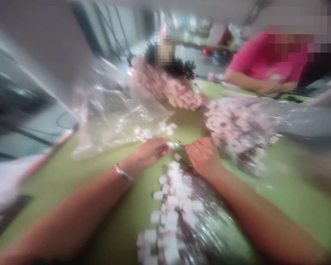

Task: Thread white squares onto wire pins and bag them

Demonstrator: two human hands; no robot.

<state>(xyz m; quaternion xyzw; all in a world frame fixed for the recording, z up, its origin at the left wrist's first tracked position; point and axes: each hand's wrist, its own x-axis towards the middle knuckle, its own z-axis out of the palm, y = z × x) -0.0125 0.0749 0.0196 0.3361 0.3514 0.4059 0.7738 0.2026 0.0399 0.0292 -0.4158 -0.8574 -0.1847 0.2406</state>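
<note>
My left hand, with a bracelet at the wrist, pinches a small white piece over the green table. Close on its right, my right hand is closed around a thin dark tool or wire, blurred, whose tip meets the white piece. A bundle of white pieces on dark stems lies just below both hands, partly on clear plastic wrap. Several loose white pieces lie beyond my left hand.
A clear plastic bag lies at the back left. Pink flowers are heaped at the back centre, and a wrapped bunch of pale pink flowers lies right of my right hand. A person in a pink shirt sits across the table.
</note>
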